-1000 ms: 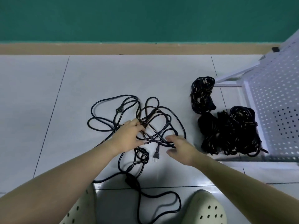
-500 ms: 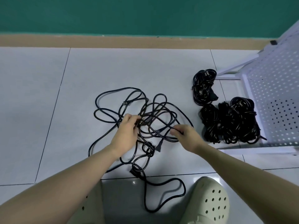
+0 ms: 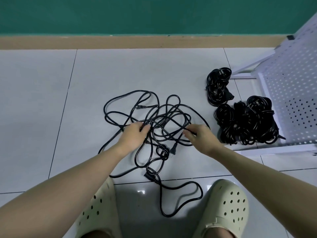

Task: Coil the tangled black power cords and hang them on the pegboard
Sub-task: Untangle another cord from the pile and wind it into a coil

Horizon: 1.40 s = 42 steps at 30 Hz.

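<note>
We have the tangled power cord (image 3: 164,121) spread on the floor between our hands, and the step we judge to be in hand is freeing it before any coiling. Our left hand (image 3: 133,137) has its fingers curled round a few strands at the left of the knot; it should anchor there while the other side is worked, since a hard pull would likely tighten the small knot (image 3: 163,152) just below. To the right of that knot lies the pronged plug (image 3: 173,151), loose on the tile; feeding that end back through the loops looks the surest way out. Our right hand (image 3: 201,137) pinches a single strand at the tangle's right edge; we should lift it gently and follow it rather than tug. Nearer us, the connector block (image 3: 151,176) and a long slack loop run between our cream clogs (image 3: 224,210).

The surface is pale glossy floor tile (image 3: 42,109); a tan skirting and green wall (image 3: 137,14) close the far side; coiled cord bundles (image 3: 247,122) sit at the foot of the white pegboard (image 3: 291,83) on the right.
</note>
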### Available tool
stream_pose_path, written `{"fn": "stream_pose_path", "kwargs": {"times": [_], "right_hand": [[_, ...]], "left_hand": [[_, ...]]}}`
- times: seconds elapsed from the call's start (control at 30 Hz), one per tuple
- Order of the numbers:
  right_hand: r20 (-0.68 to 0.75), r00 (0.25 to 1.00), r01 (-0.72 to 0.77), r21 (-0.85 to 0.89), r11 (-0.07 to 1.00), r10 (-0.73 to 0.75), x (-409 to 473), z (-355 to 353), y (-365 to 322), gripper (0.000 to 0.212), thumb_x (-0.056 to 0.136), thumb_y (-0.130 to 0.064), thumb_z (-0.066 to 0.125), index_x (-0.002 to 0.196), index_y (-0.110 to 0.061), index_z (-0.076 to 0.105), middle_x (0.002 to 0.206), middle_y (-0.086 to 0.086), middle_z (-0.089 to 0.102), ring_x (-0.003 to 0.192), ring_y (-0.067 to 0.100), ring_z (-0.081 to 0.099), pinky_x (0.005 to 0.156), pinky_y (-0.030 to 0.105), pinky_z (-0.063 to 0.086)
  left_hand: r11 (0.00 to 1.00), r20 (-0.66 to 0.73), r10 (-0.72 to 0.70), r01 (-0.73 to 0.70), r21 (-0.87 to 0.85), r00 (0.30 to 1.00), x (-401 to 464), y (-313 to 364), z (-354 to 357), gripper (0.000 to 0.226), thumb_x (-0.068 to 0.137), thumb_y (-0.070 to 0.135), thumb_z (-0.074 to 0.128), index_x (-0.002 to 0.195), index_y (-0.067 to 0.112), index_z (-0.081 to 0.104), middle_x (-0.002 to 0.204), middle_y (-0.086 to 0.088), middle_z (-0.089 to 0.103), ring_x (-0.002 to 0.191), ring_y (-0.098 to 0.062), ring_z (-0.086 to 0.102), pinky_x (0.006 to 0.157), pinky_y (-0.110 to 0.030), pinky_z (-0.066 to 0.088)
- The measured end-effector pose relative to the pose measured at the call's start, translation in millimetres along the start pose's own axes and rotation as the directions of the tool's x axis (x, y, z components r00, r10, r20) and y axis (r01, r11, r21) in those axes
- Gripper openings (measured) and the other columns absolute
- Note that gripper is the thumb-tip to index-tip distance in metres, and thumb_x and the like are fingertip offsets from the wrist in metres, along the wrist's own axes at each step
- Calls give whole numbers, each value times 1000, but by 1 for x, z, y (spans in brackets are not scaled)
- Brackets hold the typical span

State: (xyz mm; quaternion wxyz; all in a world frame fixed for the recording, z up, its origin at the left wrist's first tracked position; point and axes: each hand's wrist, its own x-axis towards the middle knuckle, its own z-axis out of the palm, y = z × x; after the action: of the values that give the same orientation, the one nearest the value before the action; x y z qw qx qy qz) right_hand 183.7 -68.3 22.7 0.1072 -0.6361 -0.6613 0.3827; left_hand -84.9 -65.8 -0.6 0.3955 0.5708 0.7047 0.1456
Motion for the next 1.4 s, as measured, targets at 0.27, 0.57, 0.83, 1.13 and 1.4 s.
{"fn": "stream_pose_path", "kwargs": {"times": [0.27,0.57,0.83,1.13,1.4], "right_hand": [[-262,827,426,-283,859,-497,4,-14,-36,32,95,-34,62,124,-19,65,131,2,62,128,26,54,108,45,42],[-317,946,213,757,618,62,-12,-139,-110,43,103,-16,59,69,-21,34,60,5,19,42,15,20,42,26,35],[-263,948,161,882,443,178,-62,-263,-191,41,98,-22,62,69,-26,33,51,-6,20,43,13,17,41,22,26],[-105,994,95,895,436,-1,-142,-314,-298,42,105,-31,36,63,-25,31,55,-6,18,42,12,15,41,21,24],[-130,943,280,807,519,-308,-188,-267,-307,31,112,-31,37,97,-14,57,58,-2,42,49,13,39,53,26,48]], "left_hand": [[853,154,520,-520,-40,840,-40,67,-30,33,108,30,49,83,18,67,53,12,49,52,-6,46,56,-21,33],[865,12,491,-490,108,871,-28,130,-169,43,106,46,48,77,19,65,60,-3,50,53,-18,52,59,-36,48],[785,87,268,-269,558,960,-93,176,-289,59,106,58,32,81,15,63,76,-8,61,70,-27,62,67,-36,47],[928,-392,365,-366,74,844,-171,268,-343,32,103,42,55,111,12,58,83,-5,57,64,-20,48,62,-32,43],[885,-336,370,-439,-155,866,-189,269,-294,29,101,43,60,123,25,63,89,2,54,64,-16,51,63,-29,48]]}}
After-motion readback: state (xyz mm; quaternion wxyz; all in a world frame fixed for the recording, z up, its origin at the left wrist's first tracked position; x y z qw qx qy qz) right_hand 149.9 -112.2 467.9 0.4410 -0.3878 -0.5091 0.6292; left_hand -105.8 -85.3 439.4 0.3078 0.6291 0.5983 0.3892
